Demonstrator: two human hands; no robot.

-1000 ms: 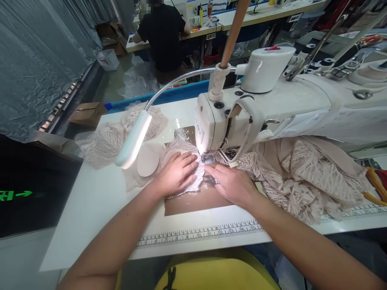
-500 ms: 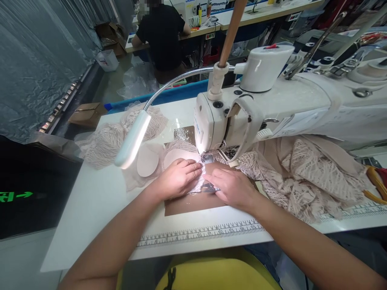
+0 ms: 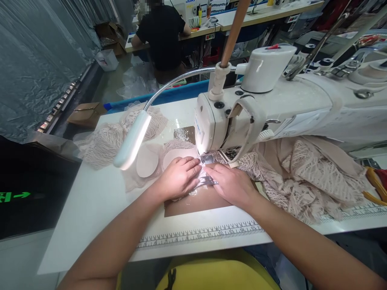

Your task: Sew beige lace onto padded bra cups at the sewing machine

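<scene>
My left hand (image 3: 182, 175) lies over a pale lace piece (image 3: 179, 145) with a smooth oval cup pad (image 3: 173, 156) in it, left of the needle. Its fingers are pressed together on the lace, tips close to the presser foot (image 3: 207, 158). My right hand (image 3: 232, 183) is closed just right of the needle, fingertips at the lace edge. Partly hidden beneath it, slim metal blades (image 3: 209, 180) like thread snips point left. The white sewing machine (image 3: 211, 121) stands over both hands. Brown sheet (image 3: 196, 205) covers the bed below them.
A lit gooseneck lamp (image 3: 133, 141) hangs at left above more lace pieces (image 3: 105, 143) and another pad (image 3: 147, 160). Bunched lace (image 3: 302, 173) lies at right beside orange-handled scissors (image 3: 376, 183). A printed ruler (image 3: 199, 237) runs along the front edge. A co-worker (image 3: 161, 36) sits ahead.
My right hand has shifted slightly left and forward, with the metal blades moving away from me. The lace between my hands has drawn closer to the needle. My left hand has barely moved.
</scene>
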